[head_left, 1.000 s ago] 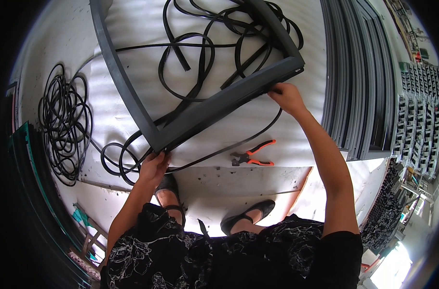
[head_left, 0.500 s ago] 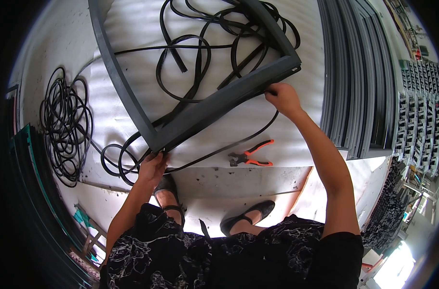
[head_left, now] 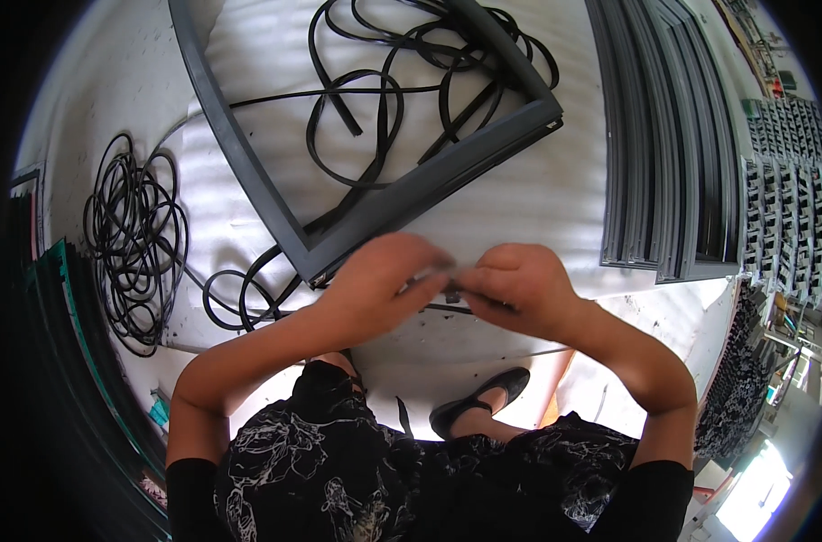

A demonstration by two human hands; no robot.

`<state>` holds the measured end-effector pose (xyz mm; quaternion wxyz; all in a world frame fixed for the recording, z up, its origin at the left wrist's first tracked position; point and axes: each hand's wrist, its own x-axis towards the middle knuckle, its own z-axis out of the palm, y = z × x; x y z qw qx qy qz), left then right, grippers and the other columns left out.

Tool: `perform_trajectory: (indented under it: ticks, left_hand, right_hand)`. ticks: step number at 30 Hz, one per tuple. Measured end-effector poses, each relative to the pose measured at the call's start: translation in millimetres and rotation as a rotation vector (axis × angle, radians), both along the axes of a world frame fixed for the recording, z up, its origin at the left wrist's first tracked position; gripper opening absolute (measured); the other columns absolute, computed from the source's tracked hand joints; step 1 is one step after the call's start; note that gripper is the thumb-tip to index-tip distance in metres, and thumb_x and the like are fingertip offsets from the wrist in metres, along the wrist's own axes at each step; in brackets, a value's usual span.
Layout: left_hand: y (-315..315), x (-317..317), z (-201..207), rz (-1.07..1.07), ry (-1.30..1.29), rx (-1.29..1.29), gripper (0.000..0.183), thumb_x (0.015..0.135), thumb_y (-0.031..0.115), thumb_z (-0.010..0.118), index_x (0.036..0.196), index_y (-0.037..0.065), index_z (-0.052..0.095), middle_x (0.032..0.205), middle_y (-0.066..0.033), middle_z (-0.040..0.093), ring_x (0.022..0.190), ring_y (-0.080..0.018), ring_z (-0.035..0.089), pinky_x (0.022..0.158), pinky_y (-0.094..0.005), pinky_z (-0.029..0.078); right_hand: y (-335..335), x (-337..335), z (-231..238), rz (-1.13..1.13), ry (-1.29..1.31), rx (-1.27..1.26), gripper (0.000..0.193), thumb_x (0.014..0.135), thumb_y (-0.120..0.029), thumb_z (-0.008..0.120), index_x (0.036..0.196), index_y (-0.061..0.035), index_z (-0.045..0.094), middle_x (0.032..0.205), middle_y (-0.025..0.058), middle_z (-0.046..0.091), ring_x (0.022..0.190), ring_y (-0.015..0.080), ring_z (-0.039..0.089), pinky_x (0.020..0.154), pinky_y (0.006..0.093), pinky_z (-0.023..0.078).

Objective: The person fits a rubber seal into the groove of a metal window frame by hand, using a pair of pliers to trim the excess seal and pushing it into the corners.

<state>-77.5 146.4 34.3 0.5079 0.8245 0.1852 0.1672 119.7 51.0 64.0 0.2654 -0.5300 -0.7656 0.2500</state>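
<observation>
Near the grey frame (head_left: 431, 187), left hand (head_left: 384, 275) and right hand (head_left: 524, 285) now together, grip unclear.

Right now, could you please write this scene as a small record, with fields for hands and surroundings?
Left hand: fingertips close to right hand; grip unclear
Between hands: dark piece, blurred, kind unclear
Gray frame: beyond the hands
Black strips: looped, partly within the frame's outline
Black coil: tangled, picture left
Gray lengths: side by side, picture right
</observation>
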Motion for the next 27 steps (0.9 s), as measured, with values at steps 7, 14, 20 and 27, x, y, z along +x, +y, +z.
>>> perform_trajectory:
  ticks: [7,14,20,27]
  left_hand:
    - [-5,-5,15,-0.096,0.290,-0.671,0.025,0.088,0.023,0.057,0.097,0.000,0.063,0.088,-0.0066,0.064,0.084,-0.0137,0.058,0.075,-0.0271,0.045]
    - [-12,-12,-22,-0.058,0.312,-1.093,0.026,0.086,0.021,0.059,0.098,-0.002,0.062,0.089,-0.0076,0.064,0.085,-0.0139,0.058,0.078,-0.0267,0.044]
    - [-16,-27,-33,0.009,0.352,-1.108,0.026,0.080,0.018,0.064,0.095,-0.002,0.061,0.087,-0.0065,0.063,0.082,-0.0131,0.057,0.078,-0.0262,0.044]
    - [-15,-43,-40,0.252,0.271,-1.055,0.024,0.080,0.018,0.065,0.093,-0.002,0.061,0.085,-0.0039,0.060,0.080,-0.0105,0.055,0.076,-0.0248,0.043]
  right_hand:
    - [-13,-12,4,-0.082,-0.097,0.014,0.015,0.068,-0.012,0.069,0.081,-0.0131,0.061,0.066,0.0001,0.050,0.060,0.0214,0.055,0.048,0.0343,0.043]
    - [-17,-23,-10,-0.048,-0.195,0.036,0.014,0.068,-0.012,0.069,0.077,-0.0125,0.058,0.065,-0.0002,0.049,0.061,0.0211,0.055,0.048,0.0330,0.043]
    - [-4,3,-27,-0.102,0.199,-0.367,0.019,0.078,-0.019,0.067,0.093,-0.0080,0.064,0.078,0.0066,0.058,0.068,0.0244,0.057,0.056,0.0343,0.046]
    - [-64,32,-122,-0.045,-0.542,-0.471,0.049,0.067,-0.020,0.074,0.110,-0.0071,0.055,0.099,0.0107,0.055,0.099,0.0280,0.052,0.085,0.0403,0.043]
